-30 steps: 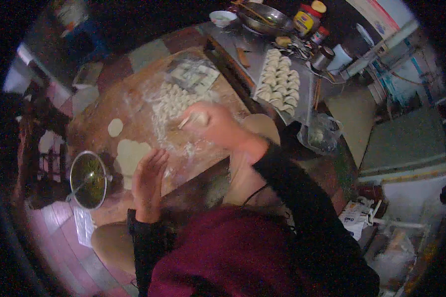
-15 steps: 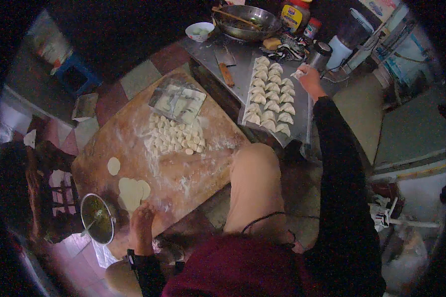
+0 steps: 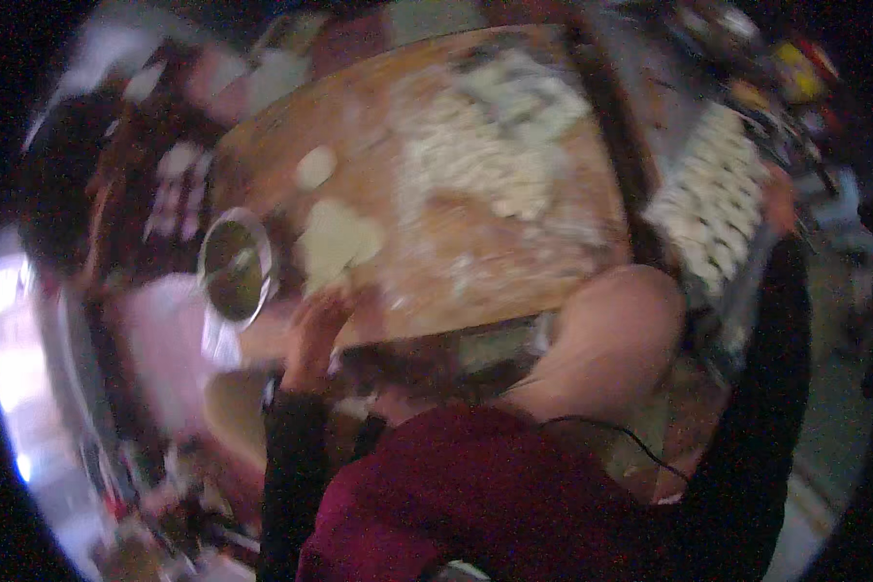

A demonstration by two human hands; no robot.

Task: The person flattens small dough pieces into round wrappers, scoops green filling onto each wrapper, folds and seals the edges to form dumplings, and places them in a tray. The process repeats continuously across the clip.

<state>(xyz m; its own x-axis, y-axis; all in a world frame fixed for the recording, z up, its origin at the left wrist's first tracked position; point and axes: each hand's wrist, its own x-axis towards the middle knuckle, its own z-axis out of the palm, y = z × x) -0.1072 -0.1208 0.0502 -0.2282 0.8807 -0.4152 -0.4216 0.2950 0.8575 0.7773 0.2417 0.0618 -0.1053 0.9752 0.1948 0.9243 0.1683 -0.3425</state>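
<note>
The whole view is smeared by motion. My left hand (image 3: pixel 318 325) is at the near edge of a wooden board (image 3: pixel 456 291), its fingertips at the lower edge of overlapping round dough wrappers (image 3: pixel 339 238). Whether they pinch a wrapper is too blurred to tell. One more wrapper (image 3: pixel 315 168) lies apart, beyond these. Left of the wrappers is a metal bowl (image 3: pixel 269 267) of greenish filling with a utensil in it. My right hand (image 3: pixel 778 201) is at the right side of a tray of folded dumplings (image 3: pixel 713 194) in rows. Its fingers are blurred, and no dumpling can be made out in them.
Many small dough pieces (image 3: pixel 475 160) lie in flour on the board, beside a clear plastic bag (image 3: pixel 529 92). A metal table (image 3: pixel 640 97) bears the tray, a pan and a yellow-labelled jar (image 3: pixel 800 73). My bare knee (image 3: pixel 621 315) is between board and tray.
The view has swung left and down, so everything sits farther right. My right hand, earlier holding a dumpling at the tray's far right, is now closer beside the rows. My left hand stays by the wrappers.
</note>
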